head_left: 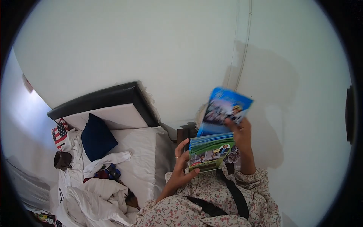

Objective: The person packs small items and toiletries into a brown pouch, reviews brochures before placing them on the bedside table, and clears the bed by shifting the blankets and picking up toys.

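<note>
Booklets point(208, 157) form a thick stack in the left hand point(180, 172), before the person's flowered clothing point(177, 212) and beyond the right edge of the bed point(143, 145). Partly spread, the left fingers hold the stack's left side, thumb at its lower front. The right hand point(243, 136) grips a blurred blue booklet point(225, 109) by its lower right part, fingers pinched together; it tilts above and behind the stack, and I cannot tell whether they touch. A navy pillow point(97, 138) lies by the headboard point(109, 94), a flag-patterned cushion point(60, 134) near its left corner.
</note>
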A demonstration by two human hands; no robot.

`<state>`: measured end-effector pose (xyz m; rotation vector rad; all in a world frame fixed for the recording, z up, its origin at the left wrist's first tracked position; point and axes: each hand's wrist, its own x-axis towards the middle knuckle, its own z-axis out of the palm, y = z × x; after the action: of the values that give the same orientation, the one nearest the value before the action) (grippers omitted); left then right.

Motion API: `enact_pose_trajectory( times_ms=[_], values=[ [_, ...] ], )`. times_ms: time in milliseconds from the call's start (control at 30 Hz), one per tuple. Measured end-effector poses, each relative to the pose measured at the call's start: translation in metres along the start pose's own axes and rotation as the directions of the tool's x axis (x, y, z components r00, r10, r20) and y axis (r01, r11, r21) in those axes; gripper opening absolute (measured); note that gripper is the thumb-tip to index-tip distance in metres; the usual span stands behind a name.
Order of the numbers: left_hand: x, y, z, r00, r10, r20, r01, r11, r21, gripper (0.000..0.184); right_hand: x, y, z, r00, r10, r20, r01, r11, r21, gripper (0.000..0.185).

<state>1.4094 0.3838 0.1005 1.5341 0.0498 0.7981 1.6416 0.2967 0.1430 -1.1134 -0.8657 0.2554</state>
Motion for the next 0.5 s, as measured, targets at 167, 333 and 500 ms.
enact_pose_trajectory(
  times_ms=[167,333,500],
  values=[
    [-0.010,-0.011,-0.008,0.995,-0.086,0.055,0.081,0.993,0.089,0.060,-0.007,-0.021,-0.004,0.923,-0.243,-0.297,0.267,0.963,0.042,0.035],
    [-0.012,-0.008,0.001,0.977,-0.213,-0.032,0.210,0.975,-0.067,0.055,-0.022,-0.049,0.018,0.888,-0.289,-0.358,0.404,0.861,0.308,0.041],
    [-0.015,-0.013,-0.002,0.996,-0.091,0.025,0.089,0.995,0.049,0.053,-0.047,-0.045,0.000,0.941,-0.247,-0.231,0.290,0.941,0.176,0.041]
  ],
)
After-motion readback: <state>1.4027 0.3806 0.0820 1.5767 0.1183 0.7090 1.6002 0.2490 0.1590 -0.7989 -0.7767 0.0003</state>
